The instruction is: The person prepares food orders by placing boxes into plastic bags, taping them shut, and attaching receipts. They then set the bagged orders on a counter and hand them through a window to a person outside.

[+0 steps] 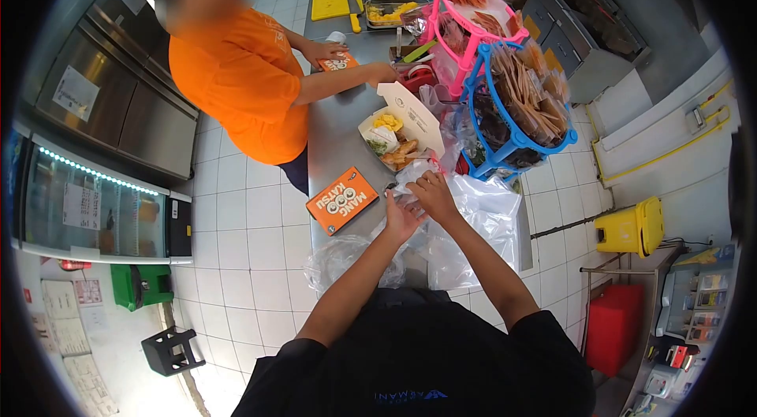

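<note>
My right hand [434,195] is closed on a crumpled clear plastic bag [412,174] at the near side of the steel table. Beside it, my left hand [403,217] is turned palm up with its fingers curled at the same plastic; a small dark bit shows at its fingertips, too small to name. Just beyond both hands stands an opened food box [418,119], with fried pieces, something yellow, greens and a white wrapped portion inside. A closed orange box [341,200] lies to the left. More clear plastic bags [477,228] spread under and right of my hands.
Across the table, a person in an orange shirt [236,78] handles another orange box [337,61]. Blue [505,141] and pink [465,46] racks full of packets line the right edge. A knife [354,11] lies on a yellow cutting board [327,1] farther back.
</note>
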`<state>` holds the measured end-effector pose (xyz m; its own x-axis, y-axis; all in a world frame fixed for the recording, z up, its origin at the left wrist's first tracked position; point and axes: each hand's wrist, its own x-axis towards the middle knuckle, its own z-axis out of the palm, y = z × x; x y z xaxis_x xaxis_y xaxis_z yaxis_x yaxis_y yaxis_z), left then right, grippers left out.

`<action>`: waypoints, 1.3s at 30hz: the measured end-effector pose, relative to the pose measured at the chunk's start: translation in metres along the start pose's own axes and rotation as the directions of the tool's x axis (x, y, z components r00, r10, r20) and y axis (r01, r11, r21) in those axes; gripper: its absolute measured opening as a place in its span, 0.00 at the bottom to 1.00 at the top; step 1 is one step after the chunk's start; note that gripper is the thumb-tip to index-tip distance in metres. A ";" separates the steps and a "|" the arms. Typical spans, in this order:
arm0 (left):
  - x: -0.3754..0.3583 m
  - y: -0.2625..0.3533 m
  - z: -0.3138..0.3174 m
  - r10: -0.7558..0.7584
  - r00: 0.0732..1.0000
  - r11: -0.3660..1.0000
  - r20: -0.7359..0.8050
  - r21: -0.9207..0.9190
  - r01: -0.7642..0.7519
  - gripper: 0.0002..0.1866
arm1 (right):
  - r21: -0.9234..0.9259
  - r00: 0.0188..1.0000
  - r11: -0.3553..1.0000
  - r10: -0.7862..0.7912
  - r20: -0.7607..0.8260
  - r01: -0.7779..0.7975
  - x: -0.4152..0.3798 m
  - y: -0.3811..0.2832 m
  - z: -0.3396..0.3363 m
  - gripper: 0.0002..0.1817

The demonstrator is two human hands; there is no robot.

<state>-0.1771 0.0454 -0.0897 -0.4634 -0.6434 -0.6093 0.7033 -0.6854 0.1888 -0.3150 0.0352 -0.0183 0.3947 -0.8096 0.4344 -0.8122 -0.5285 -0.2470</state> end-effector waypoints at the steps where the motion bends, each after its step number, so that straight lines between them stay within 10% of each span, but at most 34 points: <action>1: -0.003 0.001 0.001 0.002 0.999 1.000 0.032 0.005 -0.002 0.43 | 0.013 1.000 1.000 0.005 -0.013 -0.004 -0.001 0.001 0.001 0.07; 12: 0.018 -0.002 -0.017 0.072 0.996 0.994 0.054 0.077 -0.076 0.24 | -0.022 0.999 0.999 0.024 -0.047 -0.025 -0.006 0.002 -0.002 0.07; 39: -0.003 -0.003 0.001 0.184 0.983 0.980 0.007 0.078 -0.185 0.27 | 0.114 0.991 0.988 0.113 -0.066 -0.105 -0.008 -0.001 -0.007 0.09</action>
<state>-0.1784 0.0491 -0.0877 -0.3297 -0.7613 -0.5582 0.7325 -0.5794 0.3575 -0.3205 0.0442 -0.0160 0.2706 -0.8456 0.4601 -0.7952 -0.4657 -0.3883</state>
